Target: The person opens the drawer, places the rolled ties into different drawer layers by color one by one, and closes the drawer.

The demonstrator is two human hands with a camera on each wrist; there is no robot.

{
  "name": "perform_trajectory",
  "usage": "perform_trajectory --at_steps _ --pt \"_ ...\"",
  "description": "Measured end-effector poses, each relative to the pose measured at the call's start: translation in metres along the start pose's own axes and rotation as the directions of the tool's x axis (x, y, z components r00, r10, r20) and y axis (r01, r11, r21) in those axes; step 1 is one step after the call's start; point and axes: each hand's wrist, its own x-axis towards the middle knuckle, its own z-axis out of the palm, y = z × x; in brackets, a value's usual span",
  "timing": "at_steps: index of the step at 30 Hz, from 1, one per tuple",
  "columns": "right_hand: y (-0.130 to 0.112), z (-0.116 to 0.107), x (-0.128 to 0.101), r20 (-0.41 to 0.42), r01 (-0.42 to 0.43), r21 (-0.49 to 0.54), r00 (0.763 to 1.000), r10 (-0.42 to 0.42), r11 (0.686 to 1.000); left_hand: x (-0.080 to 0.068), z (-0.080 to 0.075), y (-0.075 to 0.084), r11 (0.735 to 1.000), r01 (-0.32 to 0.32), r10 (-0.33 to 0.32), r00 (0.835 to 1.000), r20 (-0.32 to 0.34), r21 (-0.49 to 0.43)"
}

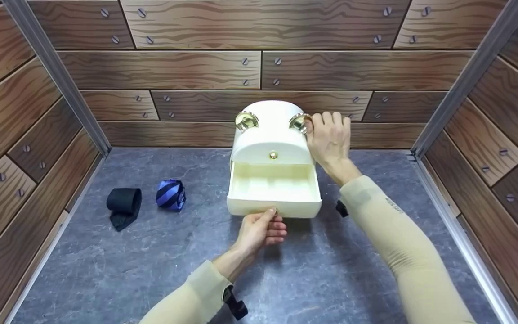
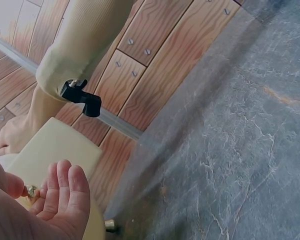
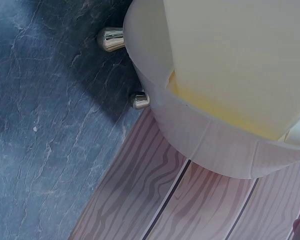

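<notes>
A cream box (image 1: 271, 135) with a domed top stands at the back of the grey floor. Two gold knobs (image 1: 246, 120) sit on its top. Its bottom drawer (image 1: 274, 189) is pulled out and shows bare compartments. My left hand (image 1: 261, 227) pinches the small gold drawer knob (image 2: 31, 190) between thumb and fingers (image 2: 65, 192) at the drawer's front. My right hand (image 1: 328, 135) grips the box's top right side, its fingers curled over the top beside the right gold knob (image 1: 299, 122). The right wrist view shows the box wall (image 3: 200, 130) and two gold feet (image 3: 111, 39).
A rolled black tie (image 1: 124, 204) and a rolled blue striped tie (image 1: 171, 194) lie on the floor left of the box. Wood-patterned walls (image 1: 259, 67) close in the back and both sides. A black clip (image 2: 82, 97) hangs from my right sleeve.
</notes>
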Motion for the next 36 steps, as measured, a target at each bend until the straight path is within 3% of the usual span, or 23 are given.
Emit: perform_trajectory --at_steps 27,32,36 --pt "0.0 0.001 0.0 0.003 0.003 -0.01 1.0 -0.003 1.0 -0.007 -0.002 -0.002 0.999 -0.018 0.018 1.0 0.009 0.04" --pt "0.0 0.002 0.0 -0.019 0.008 -0.008 1.0 -0.008 1.0 -0.009 -0.004 0.0 0.989 -0.038 0.036 0.999 0.018 0.146" --pt "0.001 0.003 0.0 -0.031 0.013 -0.012 0.999 -0.014 1.0 -0.012 -0.008 0.001 0.952 -0.069 0.061 0.997 0.036 0.299"
